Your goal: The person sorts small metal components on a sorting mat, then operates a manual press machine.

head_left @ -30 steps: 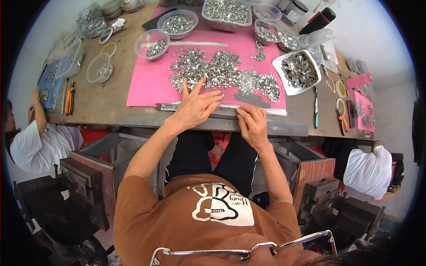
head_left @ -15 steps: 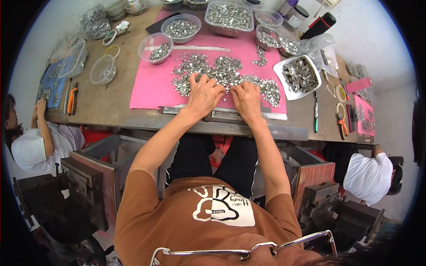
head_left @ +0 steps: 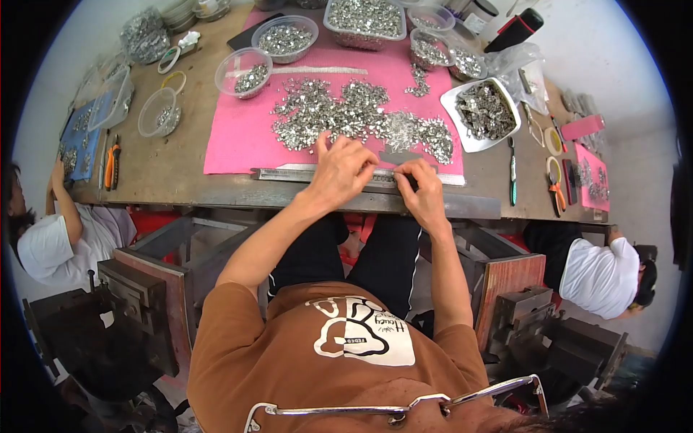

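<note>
Small shiny silver metal pieces [head_left: 328,112] lie heaped on a pink mat [head_left: 242,144]. Along the mat's near edge runs a long metal strip [head_left: 285,175], with a row of small slots near my hands. My left hand [head_left: 339,173] is over this strip, its fingers bent and thumb and fingertips close together; whatever is between them is too small to make out. To its right, my right hand [head_left: 422,191] is closed at the strip's right part, a small dark piece [head_left: 413,182] showing between thumb and fingers. A flat grey plate [head_left: 399,156] lies just beyond it.
Plastic tubs of metal pieces [head_left: 364,25] stand at the back. A white dish [head_left: 471,137] of darker pieces is on the right, beside a green-handled tool [head_left: 512,173]. Orange-handled pliers [head_left: 112,166] lie at left. People in white sit at both sides.
Both hands have drawn back from the heap's near edge toward the metal strip. My right hand has moved right and toward me, and a dark piece now shows in it.
</note>
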The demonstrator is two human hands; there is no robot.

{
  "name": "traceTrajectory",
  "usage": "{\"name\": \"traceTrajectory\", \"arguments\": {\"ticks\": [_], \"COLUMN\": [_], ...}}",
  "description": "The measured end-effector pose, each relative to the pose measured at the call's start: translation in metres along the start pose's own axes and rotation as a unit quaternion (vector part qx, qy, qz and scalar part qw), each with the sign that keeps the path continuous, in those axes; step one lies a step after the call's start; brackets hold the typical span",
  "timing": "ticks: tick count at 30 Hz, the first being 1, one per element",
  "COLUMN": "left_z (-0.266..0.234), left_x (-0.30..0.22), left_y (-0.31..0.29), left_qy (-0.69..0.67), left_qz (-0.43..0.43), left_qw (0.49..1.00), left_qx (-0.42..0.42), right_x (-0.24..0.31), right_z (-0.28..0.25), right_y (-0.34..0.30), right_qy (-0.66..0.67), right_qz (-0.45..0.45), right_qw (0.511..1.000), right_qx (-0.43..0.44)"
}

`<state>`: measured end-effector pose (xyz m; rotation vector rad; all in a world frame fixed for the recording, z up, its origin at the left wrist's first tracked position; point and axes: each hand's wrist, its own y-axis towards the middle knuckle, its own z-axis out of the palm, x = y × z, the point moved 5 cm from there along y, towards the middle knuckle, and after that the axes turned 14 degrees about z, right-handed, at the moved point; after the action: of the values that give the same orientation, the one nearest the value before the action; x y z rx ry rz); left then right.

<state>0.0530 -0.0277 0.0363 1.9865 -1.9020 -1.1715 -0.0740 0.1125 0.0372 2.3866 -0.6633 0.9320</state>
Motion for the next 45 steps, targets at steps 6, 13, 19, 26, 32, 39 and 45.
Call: {"name": "traceTrajectory", "arguments": {"ticks": [6,13,19,26,32,39,45], "left_z": [0.018,0.018,0.016,0.020,0.026,0.034,0.018], "left_x": [-0.018,-0.021,-0.019,-0.021,-0.026,-0.026,-0.031], "left_y": [-0.010,-0.010,-0.016,-0.012,-0.010,-0.009,-0.013], "left_qy": [-0.024,-0.014,-0.019,0.017,0.048,0.074,0.035], "left_qz": [0.004,0.015,0.014,0.010,0.009,-0.009,-0.003], "left_qw": [1.000,1.000,0.999,0.998,0.998,0.996,0.996], "left_qx": [0.005,-0.002,-0.029,-0.052,-0.047,-0.040,-0.080], "right_x": [0.005,0.010,0.007,0.003,0.000,-0.009,-0.002], "right_z": [0.003,0.005,0.003,0.029,0.039,0.022,0.025], "right_y": [-0.015,-0.023,-0.009,0.063,0.071,0.065,0.061], "right_qy": [-0.041,-0.090,-0.059,-0.107,-0.138,-0.069,-0.062], "right_qz": [-0.059,-0.112,-0.104,-0.082,-0.078,-0.019,-0.020], "right_qw": [0.996,0.986,0.990,0.989,0.987,0.997,0.998], "right_qx": [-0.053,-0.086,-0.080,-0.061,-0.033,0.018,0.004]}}
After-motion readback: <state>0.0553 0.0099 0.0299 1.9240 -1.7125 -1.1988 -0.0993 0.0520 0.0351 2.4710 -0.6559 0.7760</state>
